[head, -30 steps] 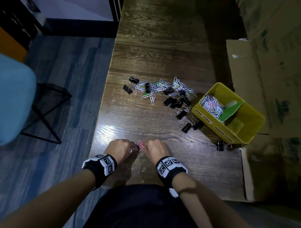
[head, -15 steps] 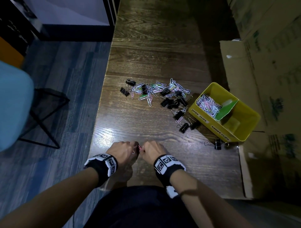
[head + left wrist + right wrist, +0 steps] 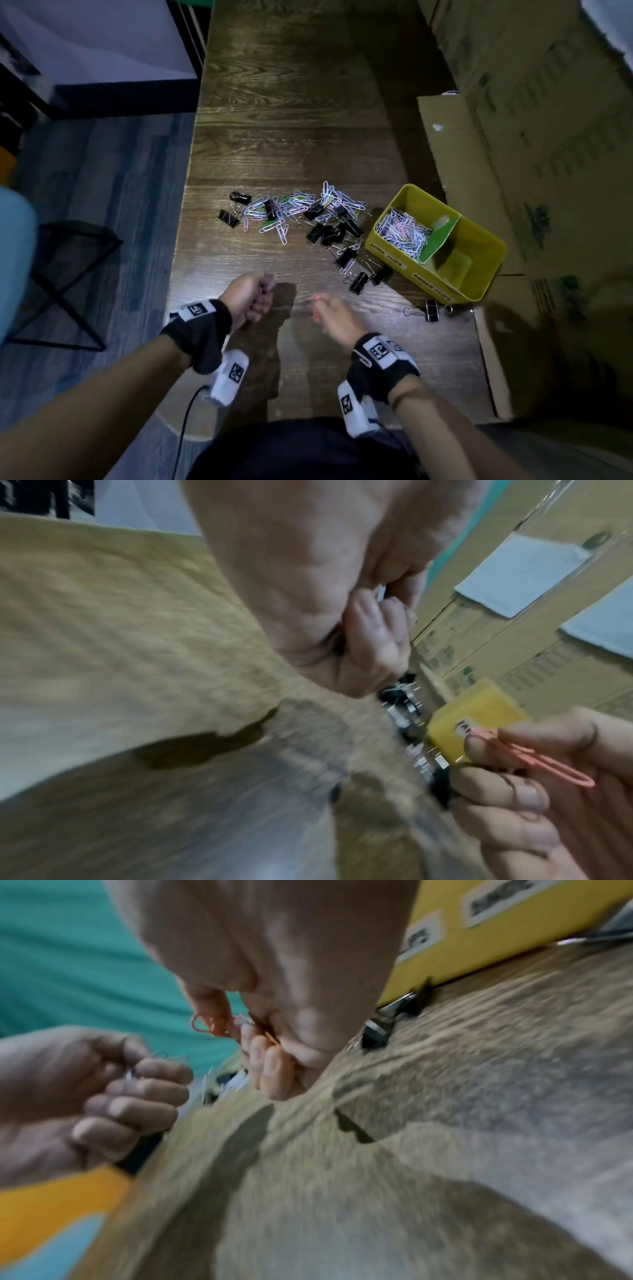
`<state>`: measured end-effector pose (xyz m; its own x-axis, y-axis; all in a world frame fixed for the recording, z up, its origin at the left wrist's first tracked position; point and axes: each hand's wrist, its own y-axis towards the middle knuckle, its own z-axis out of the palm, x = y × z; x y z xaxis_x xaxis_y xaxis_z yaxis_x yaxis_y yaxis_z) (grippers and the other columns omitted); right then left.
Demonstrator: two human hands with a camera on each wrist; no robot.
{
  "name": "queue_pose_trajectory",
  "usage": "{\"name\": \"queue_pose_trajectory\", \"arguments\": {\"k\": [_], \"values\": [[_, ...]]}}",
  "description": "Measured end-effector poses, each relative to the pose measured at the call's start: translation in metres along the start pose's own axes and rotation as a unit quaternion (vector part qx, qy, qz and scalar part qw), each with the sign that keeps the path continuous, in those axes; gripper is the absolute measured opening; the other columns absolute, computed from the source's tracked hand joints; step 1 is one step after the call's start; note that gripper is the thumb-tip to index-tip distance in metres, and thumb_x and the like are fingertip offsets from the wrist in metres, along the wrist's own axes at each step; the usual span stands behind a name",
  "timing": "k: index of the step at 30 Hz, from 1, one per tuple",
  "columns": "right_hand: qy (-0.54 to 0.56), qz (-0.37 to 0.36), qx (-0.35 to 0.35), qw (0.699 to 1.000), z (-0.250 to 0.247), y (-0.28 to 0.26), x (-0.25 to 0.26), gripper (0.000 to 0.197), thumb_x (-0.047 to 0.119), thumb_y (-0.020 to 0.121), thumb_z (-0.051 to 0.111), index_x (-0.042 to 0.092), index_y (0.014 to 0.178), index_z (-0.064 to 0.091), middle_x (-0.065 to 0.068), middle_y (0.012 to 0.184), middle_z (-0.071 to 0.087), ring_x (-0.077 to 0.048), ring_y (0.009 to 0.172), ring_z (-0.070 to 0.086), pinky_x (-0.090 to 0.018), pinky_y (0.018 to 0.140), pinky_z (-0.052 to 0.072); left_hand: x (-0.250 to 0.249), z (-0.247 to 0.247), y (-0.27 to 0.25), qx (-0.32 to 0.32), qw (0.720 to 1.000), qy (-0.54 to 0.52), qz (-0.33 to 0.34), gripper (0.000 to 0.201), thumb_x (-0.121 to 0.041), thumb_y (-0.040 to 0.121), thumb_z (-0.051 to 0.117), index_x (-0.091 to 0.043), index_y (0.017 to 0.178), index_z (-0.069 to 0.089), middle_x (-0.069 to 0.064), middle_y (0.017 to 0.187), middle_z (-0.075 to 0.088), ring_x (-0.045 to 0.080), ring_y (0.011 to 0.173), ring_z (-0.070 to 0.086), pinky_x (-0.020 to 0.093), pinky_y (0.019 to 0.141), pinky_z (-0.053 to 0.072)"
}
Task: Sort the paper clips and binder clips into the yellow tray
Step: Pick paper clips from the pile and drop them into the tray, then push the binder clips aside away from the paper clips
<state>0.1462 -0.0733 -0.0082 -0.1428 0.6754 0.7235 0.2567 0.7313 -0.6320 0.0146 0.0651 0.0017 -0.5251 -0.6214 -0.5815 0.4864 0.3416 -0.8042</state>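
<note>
Above the tabletop [image 3: 239,144], the right hand [image 3: 334,320] pinches a pink paper clip [image 3: 534,758], likely bound for the yellow tray [image 3: 486,270], while the left hand [image 3: 248,298] curls around a silver clip [image 3: 131,1073].

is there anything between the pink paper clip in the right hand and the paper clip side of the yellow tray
Nothing visible blocks it. The right hand pinches the pink paper clip above bare table. The binder clips between it and the yellow tray lie flat on the wood, low enough to pass over, and the paper clip compartment is open on top.
</note>
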Motion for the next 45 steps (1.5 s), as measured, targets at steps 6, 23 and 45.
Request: {"name": "queue_pose_trajectory", "arguments": {"k": [6,23,45], "values": [[0.386,-0.031,-0.083,0.918,-0.087,-0.016,0.022,0.026,0.014,0.099,0.031,0.017,0.074,0.040,0.004,0.060,0.032,-0.008,0.046,0.030,-0.022,0.043,0.021,-0.090,0.075,0.019,0.116,0.990,-0.004,0.077,0.021,-0.016,0.081,0.028,-0.020,0.062,0.035,-0.004,0.054,0.021,0.009,0.043,0.016,0.013,0.032,0.013],[-0.041,0.021,-0.204,0.978,-0.225,0.042,0.023,0.021,0.035,0.079,0.051,0.020,0.070,0.061,-0.008,0.081,0.072,-0.028,0.077,0.068,-0.036,0.083,0.053,-0.141,0.205,0.092,-0.007,0.856,0.490,0.165,0.037,-0.035,0.077,0.042,-0.019,0.101,0.065,0.013,0.109,0.066,0.033,0.100,0.060,0.037,0.086,0.050],[-0.391,-0.033,-0.146,0.908,-0.179,0.021,0.020,0.025,0.023,0.092,0.054,0.032,0.113,0.065,0.000,0.112,0.064,-0.026,0.100,0.060,-0.036,0.082,0.049,-0.107,-0.028,0.090,-0.189,0.726,0.642,0.158,0.055,-0.039,0.081,0.065,-0.027,0.129,0.042,0.013,0.127,0.043,0.036,0.101,0.058,0.046,0.083,0.051]]}}
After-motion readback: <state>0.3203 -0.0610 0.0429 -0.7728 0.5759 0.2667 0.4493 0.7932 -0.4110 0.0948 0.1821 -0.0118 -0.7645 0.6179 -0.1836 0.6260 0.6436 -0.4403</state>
